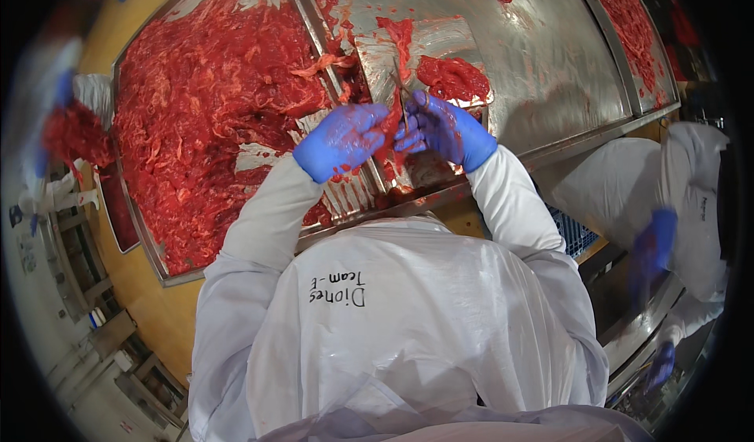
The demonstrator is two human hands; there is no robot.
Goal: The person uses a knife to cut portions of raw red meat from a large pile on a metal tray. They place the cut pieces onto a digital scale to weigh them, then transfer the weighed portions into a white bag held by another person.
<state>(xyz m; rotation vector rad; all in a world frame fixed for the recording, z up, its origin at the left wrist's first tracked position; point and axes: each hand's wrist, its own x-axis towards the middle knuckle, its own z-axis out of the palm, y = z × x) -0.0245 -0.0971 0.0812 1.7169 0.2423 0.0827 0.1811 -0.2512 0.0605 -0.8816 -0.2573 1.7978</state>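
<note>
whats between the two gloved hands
In the head view, a strip of red meat and a slim metal tool between the left hand and right hand.

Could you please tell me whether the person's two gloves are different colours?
No, the left hand and the right hand both wear blue gloves.

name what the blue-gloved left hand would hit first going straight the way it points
Likely the wet red strip of meat right of the blue-gloved left hand, before the blue-gloved right hand; depth is unclear, and hand and strip may be touching.
</note>
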